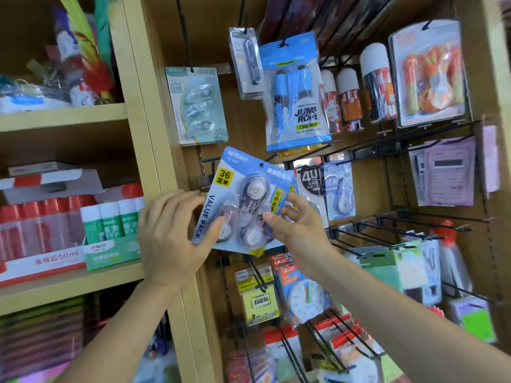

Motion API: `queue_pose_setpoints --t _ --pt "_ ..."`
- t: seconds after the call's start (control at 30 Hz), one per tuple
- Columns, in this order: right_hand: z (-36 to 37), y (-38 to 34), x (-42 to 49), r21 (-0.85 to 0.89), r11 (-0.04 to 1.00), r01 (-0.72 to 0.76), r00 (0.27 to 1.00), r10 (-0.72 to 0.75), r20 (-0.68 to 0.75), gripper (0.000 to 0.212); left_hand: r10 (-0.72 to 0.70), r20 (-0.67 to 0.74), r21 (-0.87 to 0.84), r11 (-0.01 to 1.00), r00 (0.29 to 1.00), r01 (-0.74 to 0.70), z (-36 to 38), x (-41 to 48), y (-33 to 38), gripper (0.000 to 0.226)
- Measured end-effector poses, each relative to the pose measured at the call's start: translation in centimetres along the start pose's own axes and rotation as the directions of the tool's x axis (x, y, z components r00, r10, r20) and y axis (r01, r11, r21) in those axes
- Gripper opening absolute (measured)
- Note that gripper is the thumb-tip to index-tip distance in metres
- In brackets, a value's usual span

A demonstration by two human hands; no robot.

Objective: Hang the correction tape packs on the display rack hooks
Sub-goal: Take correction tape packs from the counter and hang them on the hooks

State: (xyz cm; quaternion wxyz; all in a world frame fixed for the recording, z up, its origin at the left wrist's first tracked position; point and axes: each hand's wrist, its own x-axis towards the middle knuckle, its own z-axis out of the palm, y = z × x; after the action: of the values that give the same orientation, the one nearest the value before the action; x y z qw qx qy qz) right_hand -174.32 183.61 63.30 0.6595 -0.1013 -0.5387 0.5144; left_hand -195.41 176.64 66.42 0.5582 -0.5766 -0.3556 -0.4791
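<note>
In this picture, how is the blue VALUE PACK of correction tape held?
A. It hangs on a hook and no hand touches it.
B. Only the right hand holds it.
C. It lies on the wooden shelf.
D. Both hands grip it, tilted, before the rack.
D: the left hand and the right hand each pinch one side of the tilted blue VALUE PACK.

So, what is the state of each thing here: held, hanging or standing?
blue correction tape pack: held tilted in front of the rack, apparently on no hook yet.
left hand: grips the pack's left edge.
right hand: pinches the pack's right edge.
pale green tape pack: hangs on a hook.
jump rope pack: hangs on a hook.
green glue bottles: upright in their box.
</note>
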Motion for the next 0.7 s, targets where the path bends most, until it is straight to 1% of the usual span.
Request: queue_pose_setpoints --t 0.07,0.13,0.2,0.33,0.47,0.57,0.7 --pt "-1.1 -0.7 -0.2 -0.111 0.993 0.03 0.999 -0.032 -0.016 0.045 0.0 0.041 0.049 0.999 0.999 -0.002 0.0 0.0 0.0 0.038" --pt "-2.5 -1.6 -0.3 -0.212 0.976 0.056 0.998 -0.062 -0.02 0.037 0.006 0.079 0.108 0.994 0.997 -0.015 0.0 0.0 0.0 0.036" --pt "-3.7 -2.4 -0.1 -0.28 0.956 0.085 0.994 -0.1 -0.041 0.035 0.028 0.111 0.155 0.987 0.993 -0.045 0.1 -0.1 0.2 0.033" --pt "-5.4 -3.2 1.0 -0.385 0.914 0.127 0.982 -0.171 -0.082 0.037 0.073 0.169 0.202 0.974 0.983 -0.107 0.0 -0.2 0.3 0.034" --pt "-5.8 -3.4 2.1 -0.398 0.908 0.128 0.98 -0.177 -0.088 0.04 0.088 0.19 0.22 0.967 0.978 -0.13 0.1 -0.3 0.3 0.035" --pt "-5.5 -3.5 2.3 -0.414 0.9 0.139 0.984 -0.173 -0.046 0.04 0.084 0.201 0.229 0.965 0.976 -0.13 0.1 -0.3 0.4 0.036" --pt "-5.2 -2.9 2.0 -0.433 0.888 0.153 0.985 -0.171 -0.002 0.04 0.083 0.177 0.219 0.968 0.981 -0.121 0.1 -0.3 0.6 0.033"
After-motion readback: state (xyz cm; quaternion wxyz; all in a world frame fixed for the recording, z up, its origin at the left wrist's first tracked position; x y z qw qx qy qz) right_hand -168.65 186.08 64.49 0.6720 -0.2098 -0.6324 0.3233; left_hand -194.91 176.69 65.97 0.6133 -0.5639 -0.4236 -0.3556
